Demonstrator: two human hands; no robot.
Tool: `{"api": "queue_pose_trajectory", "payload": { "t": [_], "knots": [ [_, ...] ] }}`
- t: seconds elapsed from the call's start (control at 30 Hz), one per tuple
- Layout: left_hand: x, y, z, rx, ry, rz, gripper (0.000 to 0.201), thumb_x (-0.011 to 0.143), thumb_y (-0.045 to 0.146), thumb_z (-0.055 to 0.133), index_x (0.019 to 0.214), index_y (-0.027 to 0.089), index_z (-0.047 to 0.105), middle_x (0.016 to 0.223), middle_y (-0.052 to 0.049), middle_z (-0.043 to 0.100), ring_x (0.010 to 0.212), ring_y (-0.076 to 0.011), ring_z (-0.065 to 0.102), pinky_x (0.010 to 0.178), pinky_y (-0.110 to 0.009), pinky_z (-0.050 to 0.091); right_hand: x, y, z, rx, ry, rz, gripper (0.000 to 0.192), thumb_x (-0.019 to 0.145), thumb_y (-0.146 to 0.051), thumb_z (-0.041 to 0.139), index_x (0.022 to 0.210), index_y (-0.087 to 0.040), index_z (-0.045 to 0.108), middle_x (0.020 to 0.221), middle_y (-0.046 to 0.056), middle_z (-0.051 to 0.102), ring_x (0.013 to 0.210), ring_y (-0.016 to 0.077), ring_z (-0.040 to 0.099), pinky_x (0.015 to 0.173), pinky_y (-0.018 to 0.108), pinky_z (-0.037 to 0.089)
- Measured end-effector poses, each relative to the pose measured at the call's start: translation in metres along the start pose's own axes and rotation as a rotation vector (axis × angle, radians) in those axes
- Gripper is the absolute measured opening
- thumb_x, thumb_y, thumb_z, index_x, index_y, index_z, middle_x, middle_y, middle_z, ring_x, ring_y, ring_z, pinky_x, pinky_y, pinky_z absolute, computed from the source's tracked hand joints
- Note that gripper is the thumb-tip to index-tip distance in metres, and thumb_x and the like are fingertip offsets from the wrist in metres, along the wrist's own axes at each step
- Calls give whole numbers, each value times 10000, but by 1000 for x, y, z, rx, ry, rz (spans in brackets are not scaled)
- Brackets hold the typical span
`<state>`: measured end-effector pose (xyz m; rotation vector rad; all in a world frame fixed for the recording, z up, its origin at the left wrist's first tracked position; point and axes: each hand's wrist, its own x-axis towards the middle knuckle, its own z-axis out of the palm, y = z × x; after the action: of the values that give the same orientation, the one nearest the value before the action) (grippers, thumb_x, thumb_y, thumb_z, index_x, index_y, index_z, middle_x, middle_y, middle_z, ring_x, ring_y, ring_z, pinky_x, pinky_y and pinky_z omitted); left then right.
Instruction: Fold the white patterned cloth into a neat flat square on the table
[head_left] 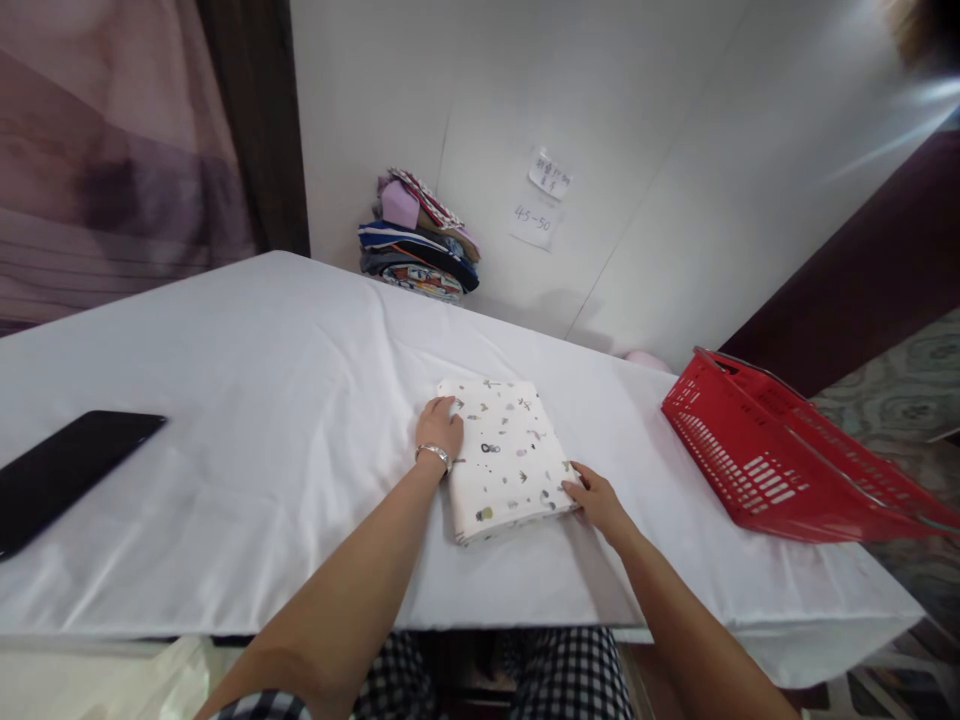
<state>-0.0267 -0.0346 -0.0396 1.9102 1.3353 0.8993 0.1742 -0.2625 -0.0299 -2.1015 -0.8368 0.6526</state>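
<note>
Lying flat on table (247, 400): folded cloth (506, 455). Left hand (440, 425) at its 9 o'clock edge, right hand (596, 497) at 4 o'clock corner; both grips open, fingers resting on it.

Left hand (440, 426), right hand (596, 498) flat on folded cloth (506, 455), white table (262, 400)

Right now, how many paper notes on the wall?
2: an upper note and a lower note just beneath it, right of the folded clothes stack. None seems hidden.
</note>
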Motion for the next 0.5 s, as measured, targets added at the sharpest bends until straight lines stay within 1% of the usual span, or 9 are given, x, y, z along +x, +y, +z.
{"api": "queue_pose_trajectory", "payload": {
  "t": [0.03,0.1,0.2,0.3,0.4,0.43,0.5],
  "knots": [
    [0,0,0,-15,3,-13,432,756,167,477,1180,169,562,1263,-95,500,1156,-231,492,1043,-334,364,5,0,-3,18,-29,3,638,695,-389,606,1275,-150,489,894,41,675,775,207,628,669,310,503],
    [-1,0,0,-44,25,-30,460,738,171,493,1195,161,550,1272,-98,493,1171,-237,479,1043,-339,368,15,-1,-11,26,-68,-12,649,671,-376,634,1266,-156,498,865,30,671,743,190,619,630,283,492],
    [-2,1,1,-72,60,-29,513,708,169,526,1221,155,529,1338,-95,443,1244,-243,407,1084,-348,316,33,-4,-27,35,-149,-55,616,648,-366,663,1224,-185,539,925,30,673,796,192,613,653,274,489],
    [-2,2,2,-89,56,-14,569,693,166,543,1260,141,496,1407,-97,370,1306,-239,325,1121,-344,248,52,-10,-41,15,-250,-79,554,656,-365,657,1177,-198,571,972,31,671,840,201,607,672,278,485],
    [-1,1,3,-110,43,7,590,693,176,550,1279,150,478,1428,-89,346,1321,-234,302,1126,-346,234,60,-15,-48,-60,-278,-40,518,674,-369,634,1160,-200,581,971,27,671,842,201,604,665,277,481],
    [0,0,4,-115,42,13,590,695,181,552,1280,159,478,1428,-83,347,1321,-233,303,1125,-349,238,60,-17,-49,-92,-279,-29,493,687,-376,618,1146,-198,590,965,26,672,844,202,603,673,281,481],
    [1,-2,5,-118,43,25,579,701,198,558,1275,173,484,1424,-75,359,1314,-235,316,1119,-355,249,54,-18,-47,-163,-267,-52,426,721,-390,577,1100,-199,617,949,23,675,855,207,598,714,300,477]
  ]
}}
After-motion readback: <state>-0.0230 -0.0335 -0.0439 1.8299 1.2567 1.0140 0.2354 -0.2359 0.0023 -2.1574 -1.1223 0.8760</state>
